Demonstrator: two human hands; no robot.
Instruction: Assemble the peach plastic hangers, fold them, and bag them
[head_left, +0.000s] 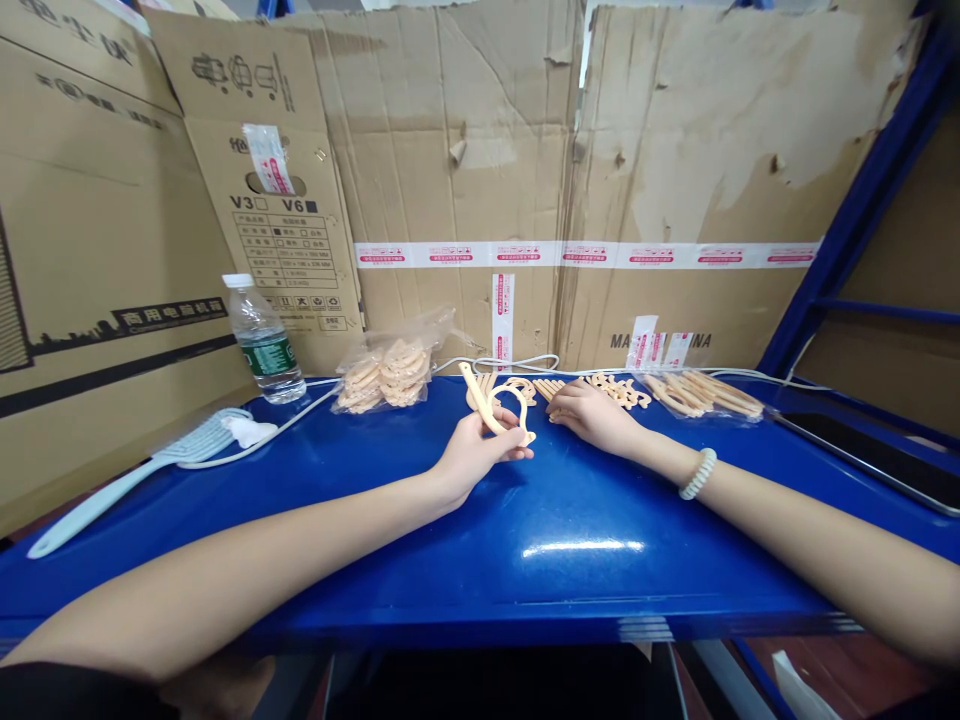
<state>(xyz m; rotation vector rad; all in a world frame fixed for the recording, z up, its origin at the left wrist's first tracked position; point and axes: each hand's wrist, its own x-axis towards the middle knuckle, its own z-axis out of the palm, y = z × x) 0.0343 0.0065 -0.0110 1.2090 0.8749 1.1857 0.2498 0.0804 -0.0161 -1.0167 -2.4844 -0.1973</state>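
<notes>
Raised above the front of the parts, my left hand (pixel 484 450) is closed on a cream plastic piece (pixel 491 408), a rounded open loop with a straight flat bar crossing its left side. My right hand (pixel 592 415) rests at the back of the table with its fingers bent down together among the loose parts; what its fingertips grip, if anything, is hidden. Beside it lie a row of thin cream sticks (pixel 550 388) and a spread of small curved cream pieces (pixel 619 390). More cream loops (pixel 519 388) lie behind the held piece.
On the blue table (pixel 480 560) stand a water bottle (pixel 262 340) and a bag of cream rings (pixel 386 375) at left, near a pale blue hairbrush (pixel 142 480). Right are bagged long pieces (pixel 701 392) and a phone (pixel 874 460). Cardboard (pixel 450 180) walls the back.
</notes>
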